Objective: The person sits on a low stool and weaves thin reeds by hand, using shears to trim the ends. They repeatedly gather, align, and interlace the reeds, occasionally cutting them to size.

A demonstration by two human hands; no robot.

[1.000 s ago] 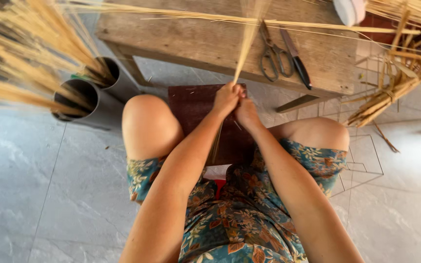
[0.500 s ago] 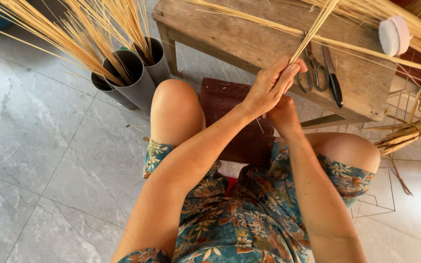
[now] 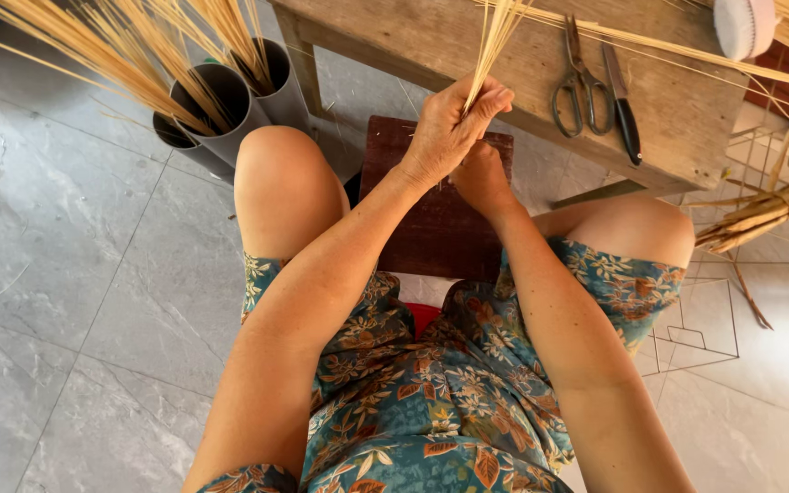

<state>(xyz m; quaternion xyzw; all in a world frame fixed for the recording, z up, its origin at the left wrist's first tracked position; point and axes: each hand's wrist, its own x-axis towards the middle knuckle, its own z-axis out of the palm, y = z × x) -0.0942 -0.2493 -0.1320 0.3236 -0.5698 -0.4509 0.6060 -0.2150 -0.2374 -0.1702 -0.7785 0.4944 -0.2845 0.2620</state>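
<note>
My left hand (image 3: 449, 130) grips a thin bundle of pale straw strands (image 3: 495, 36) that fans upward past the wooden bench (image 3: 522, 73). Just under it, my right hand (image 3: 481, 178) closes around the lower end of the same bundle, over a dark red-brown board (image 3: 431, 228) between my knees. Both hands touch each other. The bottom of the strands is hidden inside the hands.
Grey tubes (image 3: 226, 100) stuffed with straw stalks stand at the upper left on the tiled floor. Scissors (image 3: 575, 87) and a black-handled knife (image 3: 625, 114) lie on the bench, with a white round object (image 3: 746, 26) at its far right. More bundled straw (image 3: 778, 205) lies at right.
The view has swung left and closer. My left hand has risen along the straw bundle, and the right hand stays clasped beneath it.
</note>
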